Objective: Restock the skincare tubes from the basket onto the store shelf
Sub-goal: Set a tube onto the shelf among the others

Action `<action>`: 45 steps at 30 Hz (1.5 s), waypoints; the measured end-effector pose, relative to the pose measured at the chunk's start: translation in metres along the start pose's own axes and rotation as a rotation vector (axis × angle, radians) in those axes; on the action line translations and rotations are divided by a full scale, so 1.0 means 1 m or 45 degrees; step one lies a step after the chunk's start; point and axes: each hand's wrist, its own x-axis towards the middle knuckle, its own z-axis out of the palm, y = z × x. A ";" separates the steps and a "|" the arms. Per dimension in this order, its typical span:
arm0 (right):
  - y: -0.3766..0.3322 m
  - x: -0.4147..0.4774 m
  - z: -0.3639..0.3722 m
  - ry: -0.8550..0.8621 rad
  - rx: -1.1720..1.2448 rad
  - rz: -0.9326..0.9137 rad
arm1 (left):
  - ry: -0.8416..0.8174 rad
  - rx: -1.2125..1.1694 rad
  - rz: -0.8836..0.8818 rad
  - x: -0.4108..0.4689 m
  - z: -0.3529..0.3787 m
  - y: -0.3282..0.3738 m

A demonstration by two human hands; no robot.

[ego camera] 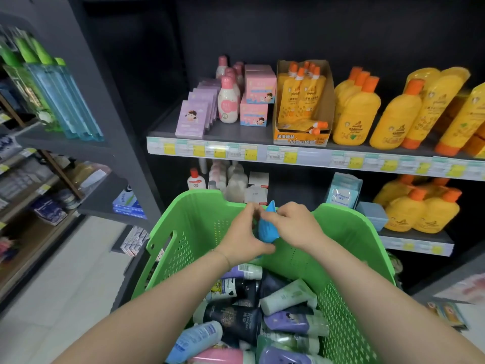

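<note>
1. Nearest me, at the bottom centre of the frame, skincare tubes [233,321] lie heaped in the green basket [191,232]; their labels are too blurred to read.
2. Above them, mid-frame, I see the left hand [244,239] and right hand [292,227] both curled round one blue tube [265,228], held over the basket's far end.
3. Upper centre, the store shelf [236,131] carries an orange carton [301,137] printed "保湿嫩肤", beside orange-capped yellow bottles [357,119].

Two bare forearms are stretching forward and angling inward, and the left grip [245,233] and the right grip [294,223] are meeting side by side, backs facing up, each curling its fingers around the same blue tube [265,228].
</note>
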 end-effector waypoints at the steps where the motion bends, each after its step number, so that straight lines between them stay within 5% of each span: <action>1: -0.001 -0.001 -0.001 -0.019 0.110 -0.049 | 0.019 -0.018 0.000 0.001 -0.002 0.002; 8: 0.003 0.000 -0.003 0.132 0.484 -0.237 | 0.005 -0.349 -0.183 0.008 -0.030 0.031; 12: 0.002 -0.002 -0.003 -0.067 0.559 -0.366 | 0.011 -0.519 -0.280 0.012 -0.040 0.049; 17: -0.005 -0.009 -0.004 -0.114 0.559 -0.422 | 0.157 -0.673 -0.285 0.018 -0.058 0.070; 29: -0.066 -0.003 -0.045 -0.008 0.656 -0.504 | 0.095 -0.787 -0.176 0.025 -0.106 0.129; 45: -0.151 0.015 -0.141 0.226 0.843 -0.525 | 0.308 -0.117 0.172 0.023 -0.157 0.196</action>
